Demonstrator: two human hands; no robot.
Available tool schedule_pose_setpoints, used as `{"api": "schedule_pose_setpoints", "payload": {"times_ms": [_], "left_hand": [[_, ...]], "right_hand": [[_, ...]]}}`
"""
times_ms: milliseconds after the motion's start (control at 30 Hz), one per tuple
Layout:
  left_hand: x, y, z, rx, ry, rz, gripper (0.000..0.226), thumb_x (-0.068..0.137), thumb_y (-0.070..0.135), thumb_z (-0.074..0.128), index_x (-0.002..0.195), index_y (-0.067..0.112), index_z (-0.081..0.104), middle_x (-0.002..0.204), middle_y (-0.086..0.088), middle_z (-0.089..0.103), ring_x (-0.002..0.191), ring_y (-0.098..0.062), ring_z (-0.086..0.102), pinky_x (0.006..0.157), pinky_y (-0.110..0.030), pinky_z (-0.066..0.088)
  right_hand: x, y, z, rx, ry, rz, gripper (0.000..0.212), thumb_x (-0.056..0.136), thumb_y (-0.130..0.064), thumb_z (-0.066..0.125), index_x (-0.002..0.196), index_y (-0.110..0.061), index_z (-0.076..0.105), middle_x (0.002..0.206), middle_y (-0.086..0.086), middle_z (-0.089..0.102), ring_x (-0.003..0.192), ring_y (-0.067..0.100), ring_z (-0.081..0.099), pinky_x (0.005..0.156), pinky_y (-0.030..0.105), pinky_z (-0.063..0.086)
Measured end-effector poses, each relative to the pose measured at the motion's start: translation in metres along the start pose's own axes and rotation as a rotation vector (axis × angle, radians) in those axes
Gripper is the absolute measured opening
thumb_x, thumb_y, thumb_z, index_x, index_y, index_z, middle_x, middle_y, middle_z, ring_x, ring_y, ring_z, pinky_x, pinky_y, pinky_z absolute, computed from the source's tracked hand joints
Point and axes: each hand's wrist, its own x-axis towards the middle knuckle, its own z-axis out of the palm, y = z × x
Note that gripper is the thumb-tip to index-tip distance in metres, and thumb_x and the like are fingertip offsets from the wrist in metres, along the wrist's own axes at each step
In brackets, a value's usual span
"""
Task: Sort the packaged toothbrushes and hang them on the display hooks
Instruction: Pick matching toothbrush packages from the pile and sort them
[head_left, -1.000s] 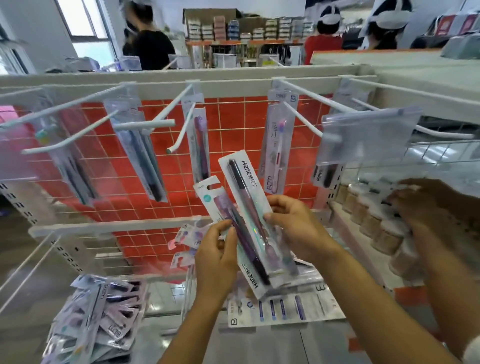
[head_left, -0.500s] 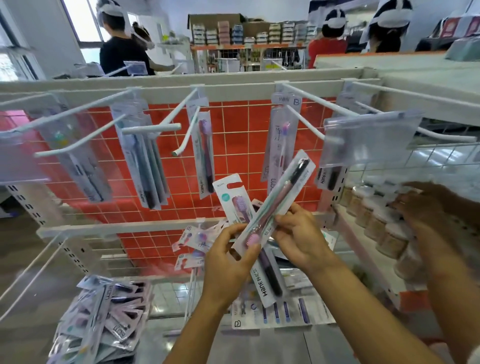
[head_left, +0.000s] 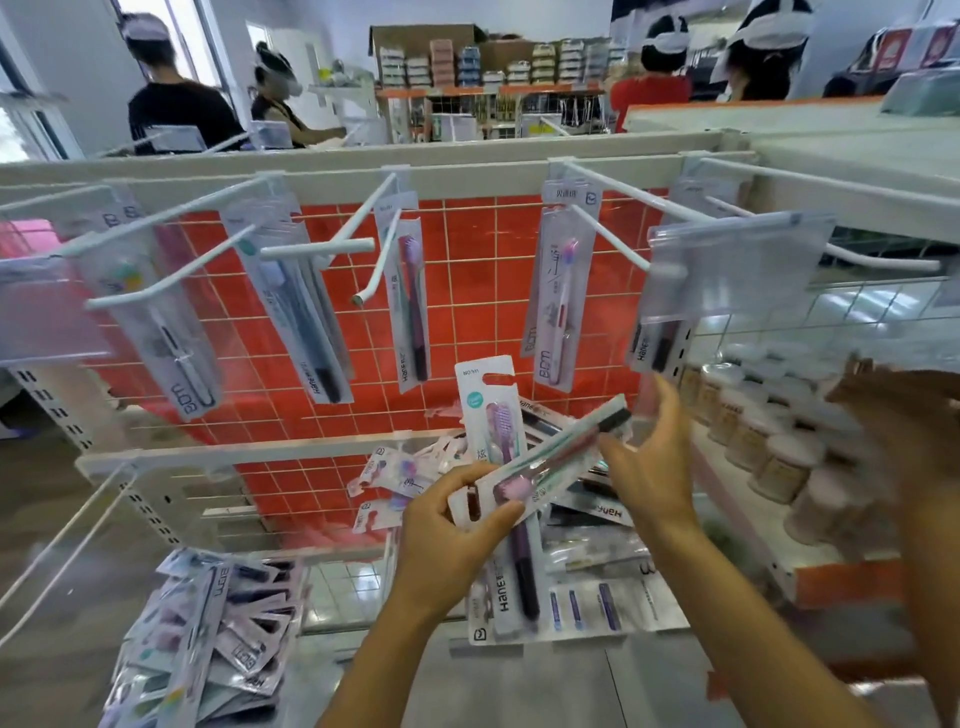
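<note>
- Toothbrush packs were in your left hand (head_left: 447, 525): its fingers and thumb pinched two at once, a purple pack (head_left: 511, 499) standing roughly upright and a pink pack (head_left: 545, 467) lying tilted across it, head end low and left.
- Your right hand (head_left: 652, 467) was open, fingers straight, just right of the pink pack's upper end; whether a fingertip touched it, I could not tell.
- More packs lay loose in a heap (head_left: 208, 634) at near left and in a second pile (head_left: 597, 525) under your hands, so sorting looked far from done.
- Five lots already hung on the hooks across the red grid (head_left: 467, 312). The middle hook (head_left: 387, 254) carried a purple pack (head_left: 410, 301) that looked much like the one you held, so that seemed its place.
- To do the step well, you needed to separate the two packs first: take the pink one away with the right hand, so one pack went up at a time.
- You should have turned the chosen pack so its hang slot (head_left: 493, 378) was uppermost and faced the hook tip, then slid it straight back along the wire.
- Gripping near the top would have kept the card from swinging off the tip.
- Another person's hand (head_left: 893, 415) worked at the jars (head_left: 769, 447) on the right, so you needed to keep your elbow clear of it.
</note>
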Motion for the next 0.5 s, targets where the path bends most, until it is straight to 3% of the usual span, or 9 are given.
{"api": "schedule_pose_setpoints", "payload": {"times_ms": [133, 233, 367, 433, 500], "left_hand": [[-0.001, 0.001, 0.004, -0.051, -0.022, 0.002, 0.022, 0.076, 0.024, 0.073, 0.097, 0.031, 0.071, 0.093, 0.011, 0.074, 0.089, -0.007, 0.069, 0.077, -0.024, 0.057], [0.002, 0.004, 0.007, -0.106, -0.043, -0.022, 0.02, 0.079, 0.019, 0.074, 0.098, 0.025, 0.073, 0.094, 0.007, 0.075, 0.091, -0.01, 0.07, 0.079, -0.026, 0.056], [0.007, 0.006, 0.006, -0.147, -0.034, -0.063, 0.022, 0.071, 0.031, 0.073, 0.092, 0.025, 0.072, 0.084, 0.007, 0.075, 0.08, -0.01, 0.07, 0.065, -0.023, 0.055], [0.008, 0.005, 0.006, -0.17, -0.013, -0.086, 0.021, 0.072, 0.028, 0.072, 0.093, 0.024, 0.07, 0.081, 0.007, 0.074, 0.075, -0.008, 0.069, 0.059, -0.02, 0.052], [0.01, 0.004, 0.007, -0.225, 0.027, -0.127, 0.021, 0.078, 0.022, 0.072, 0.098, 0.018, 0.069, 0.084, 0.002, 0.075, 0.078, -0.013, 0.071, 0.059, -0.025, 0.055]], "right_hand": [[-0.014, -0.003, 0.004, -0.219, -0.307, -0.254, 0.068, 0.078, 0.008, 0.057, 0.139, -0.019, 0.042, 0.137, -0.002, 0.045, 0.125, 0.02, 0.045, 0.107, 0.044, 0.04], [-0.022, -0.004, 0.002, -0.321, -0.444, -0.326, 0.064, 0.075, 0.002, 0.054, 0.135, -0.021, 0.047, 0.128, -0.005, 0.052, 0.123, 0.015, 0.043, 0.109, 0.043, 0.035], [-0.021, -0.002, -0.004, -0.443, -0.514, -0.357, 0.049, 0.078, -0.006, 0.059, 0.125, -0.018, 0.056, 0.117, -0.006, 0.058, 0.113, 0.013, 0.051, 0.104, 0.041, 0.039], [-0.018, -0.001, -0.008, -0.445, -0.556, -0.308, 0.041, 0.082, -0.01, 0.063, 0.121, -0.018, 0.059, 0.115, -0.003, 0.063, 0.107, 0.013, 0.056, 0.098, 0.031, 0.044], [-0.016, -0.001, -0.013, -0.444, -0.596, -0.289, 0.032, 0.085, -0.014, 0.065, 0.117, -0.018, 0.061, 0.106, -0.005, 0.064, 0.095, 0.008, 0.057, 0.083, 0.011, 0.042]]}}
